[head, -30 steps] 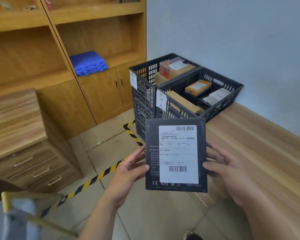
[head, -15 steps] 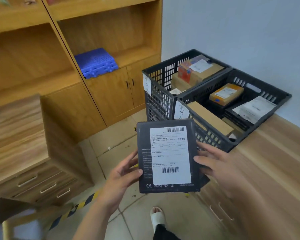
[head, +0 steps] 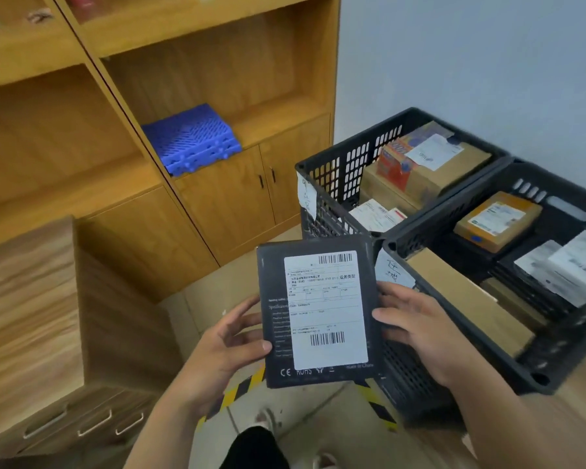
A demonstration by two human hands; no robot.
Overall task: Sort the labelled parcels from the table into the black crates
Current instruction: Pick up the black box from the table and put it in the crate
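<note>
Holding the dark parcel [head: 318,313] upright just before the near crate [head: 454,350], left hand [head: 217,353] and right hand [head: 416,323] pinch its side edges, thumbs in front. Misread that label and it could land in the wrong crate.

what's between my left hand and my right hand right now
In the head view, the flat dark grey box with a white shipping label sits between your left hand and right hand; both grip its edges.

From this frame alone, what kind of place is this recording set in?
Probably a small office or stockroom used for parcel sorting: black crates holding labelled parcels, wooden shelving, and hazard tape on the floor.
</note>
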